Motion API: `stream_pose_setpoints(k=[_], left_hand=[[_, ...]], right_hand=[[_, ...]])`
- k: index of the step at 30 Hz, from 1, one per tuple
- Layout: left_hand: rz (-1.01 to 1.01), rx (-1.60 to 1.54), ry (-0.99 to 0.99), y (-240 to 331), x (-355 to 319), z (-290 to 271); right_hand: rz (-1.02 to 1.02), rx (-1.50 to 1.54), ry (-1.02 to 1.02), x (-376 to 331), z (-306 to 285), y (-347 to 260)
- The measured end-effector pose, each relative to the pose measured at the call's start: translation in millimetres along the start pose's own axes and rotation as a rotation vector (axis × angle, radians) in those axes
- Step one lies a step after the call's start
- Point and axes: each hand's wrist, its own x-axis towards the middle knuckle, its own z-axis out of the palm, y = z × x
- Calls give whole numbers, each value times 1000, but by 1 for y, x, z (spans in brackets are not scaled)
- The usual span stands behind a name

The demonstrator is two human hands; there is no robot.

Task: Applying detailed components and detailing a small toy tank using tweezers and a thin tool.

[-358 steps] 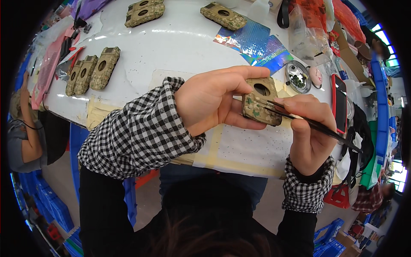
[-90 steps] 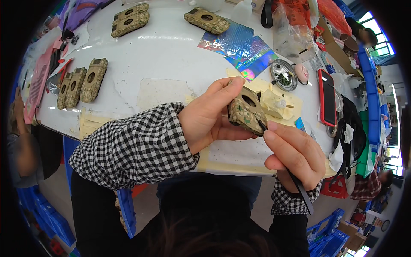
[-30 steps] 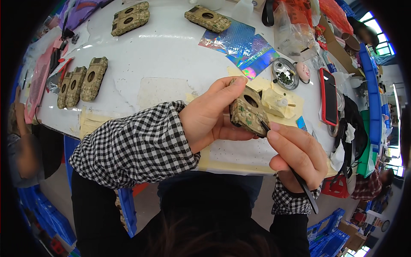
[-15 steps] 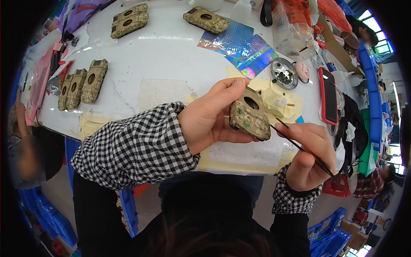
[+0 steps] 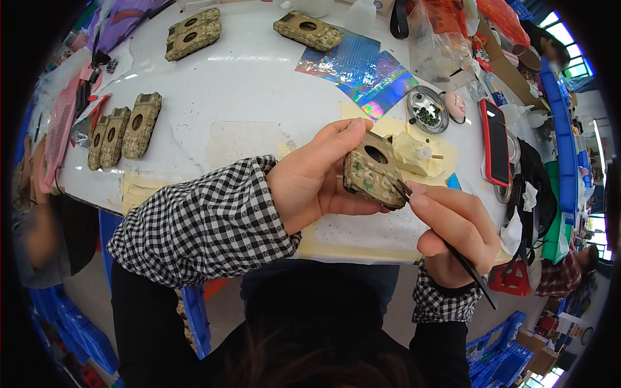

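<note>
Left hand (image 5: pixel 317 171): grips the camouflage hull (image 5: pixel 375 174) above worktop (image 5: pixel 259 84) | Right hand (image 5: pixel 459 226): closed on black tweezers (image 5: pixel 471 271), tips at hull's lower right edge | Risk: if hull turns in loose grip, tips may slip and scratch its patterned surface.

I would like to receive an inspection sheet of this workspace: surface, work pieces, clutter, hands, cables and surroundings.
Surface: white table, dark specks; white sheet taped near the front edge.
Job's things: camouflage piece held, tweezers at its lower right corner, contact unclear; six similar pieces on the table.
Clutter: iridescent sheets, round dish with small bits, red-edged phone, pink comb.
Hands: left hand grips the camouflage piece, right hand the tweezers.
Cables: none certain; black strap at the far side.
Surroundings: blue crates; another person at left.
</note>
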Motion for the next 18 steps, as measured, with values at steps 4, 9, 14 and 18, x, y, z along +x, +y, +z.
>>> stream_pose_setpoints(k=[4, 9, 14, 18], left_hand=[[0, 10, 6, 0, 0, 0], [10, 2, 9, 0, -1, 1], [11, 0, 10, 0, -1, 1], [15, 4, 8, -1, -1, 0]], right_hand=[[-5, -26, -11, 1, 0, -2], [-2, -22, -21, 1, 0, -3], [-2, -30, -28, 2, 0, -4], [-11, -31, -22, 2, 1, -3]])
